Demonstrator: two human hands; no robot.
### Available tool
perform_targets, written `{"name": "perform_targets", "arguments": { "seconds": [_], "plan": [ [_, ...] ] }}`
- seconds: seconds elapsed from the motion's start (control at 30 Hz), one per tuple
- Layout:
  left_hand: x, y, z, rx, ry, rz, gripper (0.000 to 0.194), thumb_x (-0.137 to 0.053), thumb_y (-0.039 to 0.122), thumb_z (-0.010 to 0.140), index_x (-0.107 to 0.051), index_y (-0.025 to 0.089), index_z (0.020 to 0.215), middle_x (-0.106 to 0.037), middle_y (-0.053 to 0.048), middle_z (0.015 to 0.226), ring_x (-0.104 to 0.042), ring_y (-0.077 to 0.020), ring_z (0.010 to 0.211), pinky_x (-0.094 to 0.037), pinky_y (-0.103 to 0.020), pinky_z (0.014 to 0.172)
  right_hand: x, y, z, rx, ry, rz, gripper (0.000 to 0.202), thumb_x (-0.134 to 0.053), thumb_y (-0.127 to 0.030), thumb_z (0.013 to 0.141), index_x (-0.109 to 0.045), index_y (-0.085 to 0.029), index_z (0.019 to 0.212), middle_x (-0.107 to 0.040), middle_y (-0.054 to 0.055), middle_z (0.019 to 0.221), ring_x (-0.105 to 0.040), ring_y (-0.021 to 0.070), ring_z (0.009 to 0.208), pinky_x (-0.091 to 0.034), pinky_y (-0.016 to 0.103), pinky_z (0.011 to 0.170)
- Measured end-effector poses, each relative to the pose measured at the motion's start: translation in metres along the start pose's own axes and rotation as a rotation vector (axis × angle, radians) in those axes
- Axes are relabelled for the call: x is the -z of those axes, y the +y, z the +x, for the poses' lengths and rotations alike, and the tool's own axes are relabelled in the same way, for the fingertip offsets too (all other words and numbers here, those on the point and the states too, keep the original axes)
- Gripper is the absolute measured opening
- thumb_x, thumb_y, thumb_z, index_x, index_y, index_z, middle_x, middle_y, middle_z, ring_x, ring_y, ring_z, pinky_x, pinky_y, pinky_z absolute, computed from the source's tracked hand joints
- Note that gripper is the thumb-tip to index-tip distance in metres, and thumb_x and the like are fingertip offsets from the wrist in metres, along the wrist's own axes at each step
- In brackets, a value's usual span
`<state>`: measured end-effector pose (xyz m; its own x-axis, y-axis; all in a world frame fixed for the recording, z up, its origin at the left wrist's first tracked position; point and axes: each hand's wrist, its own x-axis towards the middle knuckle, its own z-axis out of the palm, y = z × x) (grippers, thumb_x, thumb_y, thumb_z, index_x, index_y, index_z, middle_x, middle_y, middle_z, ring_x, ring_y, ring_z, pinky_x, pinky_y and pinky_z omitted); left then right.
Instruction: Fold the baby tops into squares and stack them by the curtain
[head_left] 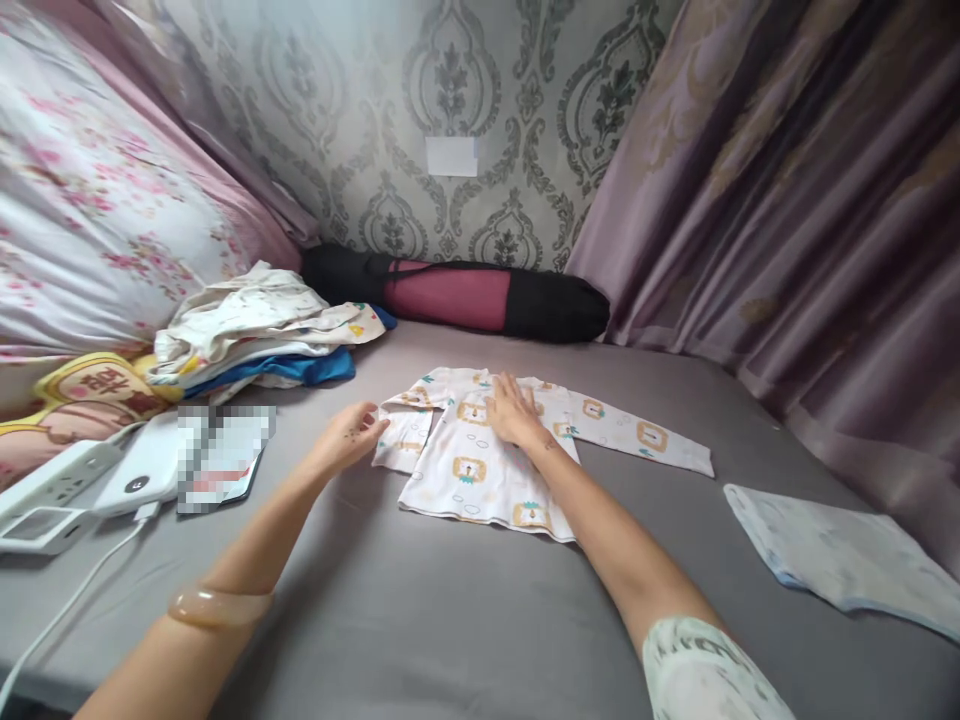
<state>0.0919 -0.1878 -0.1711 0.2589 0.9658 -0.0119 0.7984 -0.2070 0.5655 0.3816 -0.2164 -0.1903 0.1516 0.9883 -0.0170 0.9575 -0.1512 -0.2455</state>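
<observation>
Pale patterned cuff [697,660] and right forearm [615,540] nearest the lens; left forearm [251,540] enters opposite, a bangle [221,608] round it. Both reach over a bed [405,620] with a grey cover.

Shirt [469,490]: small, white, printed with tan and green figures, lying flat about mid-bed, hem toward the near edge. Right-side sleeve [626,425] runs outward, nearly straight. Left-side sleeve [405,442] doubled back, lower part beside the body.

Right hand [512,408]: open, palm down on the upper front, just below the neckline. Left hand [358,436]: fingers bent, at the outer edge of the doubled sleeve; whether they pinch cloth, cannot tell.

Handling (judged): very light, thin, limp knit; no stiffness to hold a shape. Not fragile, not notably slippery, though a one-sided pull would likely drag or ruck the whole piece unless the body is pressed down. Best holds: sleeve end between thumb and fingertips, shoulder seams, or the two corners of the hem [487,520]. A grip mid-panel would bunch it.

Surroundings: pale garment [847,550] toward the bed's right edge; heap of clothes [255,325] toward the far left corner; power strip [64,485], white device [142,470] and flat item [225,465], partly pixelated, near the left edge; black and maroon long bag [450,295] along the far edge.
</observation>
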Motion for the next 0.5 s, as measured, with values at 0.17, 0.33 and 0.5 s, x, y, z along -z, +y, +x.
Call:
{"name": "perform_targets", "arguments": {
  "seconds": [0.17, 0.33, 0.5],
  "plan": [
    [0.000, -0.005, -0.007, 0.164, -0.050, 0.033, 0.051, -0.053, 0.046, 0.080, -0.060, 0.010, 0.116, -0.070, -0.014, 0.101, -0.067, -0.0257, 0.092, -0.049, -0.032, 0.078, -0.012, -0.045, 0.025, 0.097, -0.129, 0.100, 0.064, -0.017, -0.041, 0.100, -0.020, -0.009, 0.155, -0.013, 0.011, 0.164, -0.007, 0.0208, 0.151, -0.004, 0.044, 0.120],
    [-0.006, 0.004, -0.009, 0.232, -0.070, 0.000, 0.051, -0.057, 0.047, 0.079, -0.058, 0.010, 0.115, -0.069, -0.011, 0.100, -0.066, -0.0241, 0.090, -0.047, -0.029, 0.072, -0.024, -0.049, 0.055, -0.050, -0.101, 0.075, 0.065, -0.013, -0.043, 0.100, -0.021, -0.009, 0.155, -0.015, 0.009, 0.163, -0.006, 0.0217, 0.151, -0.003, 0.046, 0.120],
    [-0.012, 0.005, -0.006, 0.260, -0.039, -0.051, 0.049, -0.067, 0.048, 0.070, -0.060, 0.012, 0.103, -0.068, -0.009, 0.095, -0.064, -0.0218, 0.084, -0.043, -0.026, 0.065, -0.036, -0.049, 0.054, -0.040, -0.012, 0.001, 0.064, -0.013, -0.043, 0.101, -0.025, -0.010, 0.154, -0.017, 0.008, 0.163, -0.006, 0.0226, 0.150, 0.000, 0.046, 0.120]
  ]
}}
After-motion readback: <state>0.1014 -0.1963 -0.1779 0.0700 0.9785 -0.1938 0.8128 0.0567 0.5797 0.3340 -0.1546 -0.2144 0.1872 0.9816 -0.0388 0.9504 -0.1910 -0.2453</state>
